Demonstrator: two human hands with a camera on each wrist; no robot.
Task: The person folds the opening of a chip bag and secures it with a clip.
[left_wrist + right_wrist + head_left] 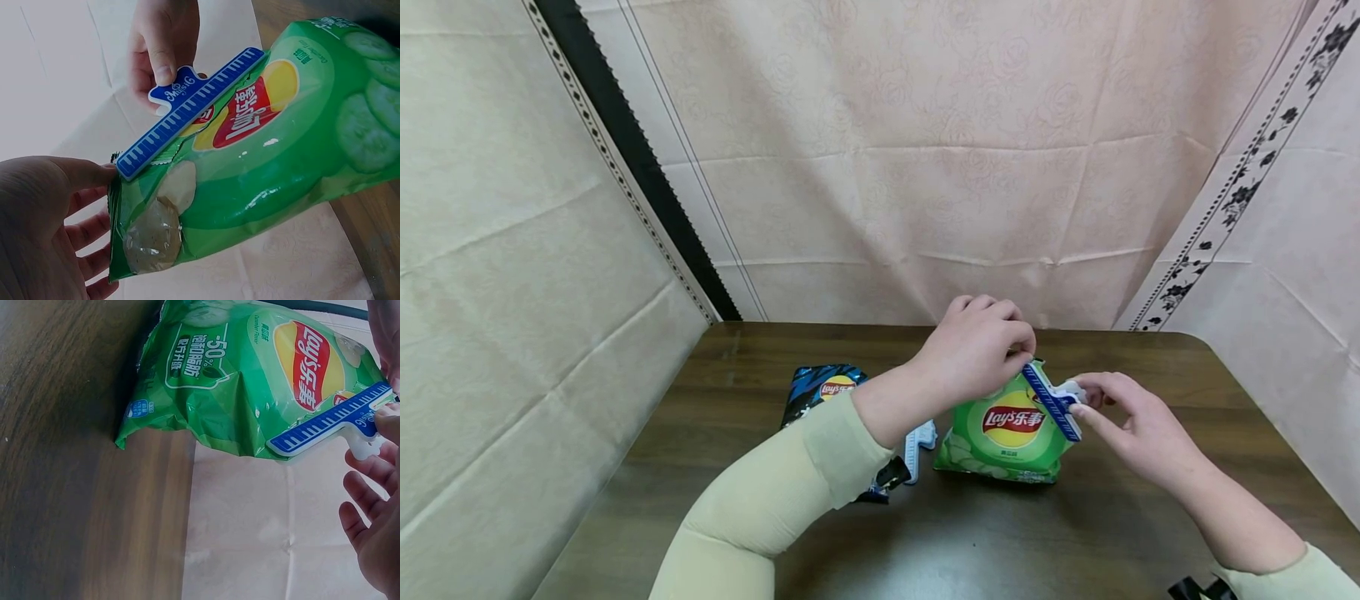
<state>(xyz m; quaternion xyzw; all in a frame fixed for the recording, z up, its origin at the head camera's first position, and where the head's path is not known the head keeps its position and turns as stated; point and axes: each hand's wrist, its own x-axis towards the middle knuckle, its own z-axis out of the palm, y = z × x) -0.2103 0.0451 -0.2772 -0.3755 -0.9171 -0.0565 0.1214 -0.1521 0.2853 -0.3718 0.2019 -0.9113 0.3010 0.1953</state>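
A green Lay's chip bag (1000, 454) stands on the table, its upper corner folded over under a blue bag clip (1051, 403). The clip has a piano-key pattern along its bar and the word Music on its handle, and lies across the fold at a slant. My right hand (1123, 421) pinches the clip's handle between thumb and fingers. With my left hand (977, 346) I pinch the top edge of the bag, the thumb near one end of the clip, as the left wrist view shows. The far side of the bag is hidden.
To the left, partly behind my left forearm, lies a dark blue Lay's bag (823, 385). A light blue clip (914, 450) is beside it. The wooden table (970, 550) ends at a pale cloth (925, 208) hanging behind.
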